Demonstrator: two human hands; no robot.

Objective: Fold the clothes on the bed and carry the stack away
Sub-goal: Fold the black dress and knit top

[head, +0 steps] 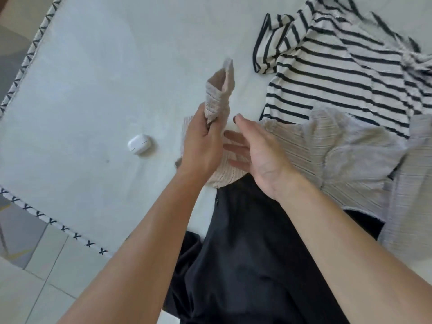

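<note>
Clothes lie heaped on the right of a white bed edged with dark cross-stitch trim: a striped shirt, beige ribbed garment, black trousers. Left hand grips a bunched beige piece; right hand hovers spread, empty. An earbud case rests nearby; pale floor tiles show below.

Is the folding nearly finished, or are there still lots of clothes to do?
Barely started. No folded stack is visible on the bed. The left hand grips a bunched end of a beige ribbed garment, lifting it, while the right hand is open beside it. Still unfolded: the striped shirt, the pale pleated top and the black garment. Then carrying the stack away.
</note>
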